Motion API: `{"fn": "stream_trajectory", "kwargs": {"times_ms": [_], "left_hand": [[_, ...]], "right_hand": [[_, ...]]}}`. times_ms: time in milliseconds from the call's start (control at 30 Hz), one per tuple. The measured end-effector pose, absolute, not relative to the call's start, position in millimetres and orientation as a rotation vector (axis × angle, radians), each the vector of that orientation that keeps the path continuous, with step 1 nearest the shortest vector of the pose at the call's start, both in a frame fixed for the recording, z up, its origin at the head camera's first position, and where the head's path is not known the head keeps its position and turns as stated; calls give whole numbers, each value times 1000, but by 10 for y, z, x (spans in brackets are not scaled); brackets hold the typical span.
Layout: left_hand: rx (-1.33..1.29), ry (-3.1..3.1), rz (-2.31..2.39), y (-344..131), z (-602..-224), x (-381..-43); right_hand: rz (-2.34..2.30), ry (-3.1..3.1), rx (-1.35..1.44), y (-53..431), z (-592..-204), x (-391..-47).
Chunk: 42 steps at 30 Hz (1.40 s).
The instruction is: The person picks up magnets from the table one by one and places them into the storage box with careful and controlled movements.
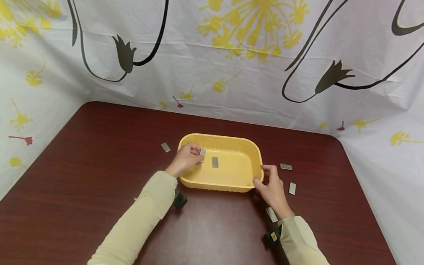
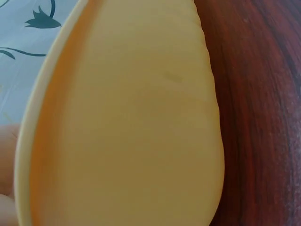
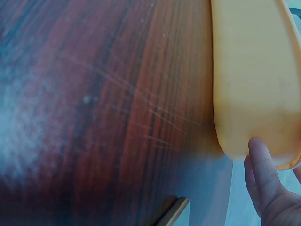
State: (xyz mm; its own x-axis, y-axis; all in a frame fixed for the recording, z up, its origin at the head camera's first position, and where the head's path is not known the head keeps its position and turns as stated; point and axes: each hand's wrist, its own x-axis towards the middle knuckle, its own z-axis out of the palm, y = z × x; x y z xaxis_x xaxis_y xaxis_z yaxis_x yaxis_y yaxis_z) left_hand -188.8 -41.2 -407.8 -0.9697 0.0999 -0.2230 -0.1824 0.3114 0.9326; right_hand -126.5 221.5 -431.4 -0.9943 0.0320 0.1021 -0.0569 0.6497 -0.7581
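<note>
Nearest, a loose tile (image 1: 271, 214) lies approx 4:30 from the yellow tray (image 1: 218, 187). Our R hand (image 1: 272, 188) grips the tray's corner at 4, prob. to steady it; our L hand (image 1: 186, 159) pinches a held tile (image 1: 203, 152) over its 9 o'clock side. Tiles look flat, rectangular, greyish: a mid-tray tile (image 1: 215, 162), a pair (image 1: 292, 188) approx 3, a single (image 1: 165, 147) approx 9.

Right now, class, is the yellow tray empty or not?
Not empty: in the head view, a small grey piece lies on the floor of the yellow tray, near the left hand, which pinches another.
</note>
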Motion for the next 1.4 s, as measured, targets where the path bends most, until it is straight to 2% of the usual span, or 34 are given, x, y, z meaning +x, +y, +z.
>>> {"fn": "stream_trajectory", "kwargs": {"times_ms": [433, 1400], "left_hand": [[-164, 2459, 1563, -330, -4146, -1971], [-60, 2673, 1222, -307, -4206, -1995]], "right_hand": [[1274, -2754, 32, 2219, -4307, -1264], [1266, -2751, 34, 2213, -4301, -1266]]}}
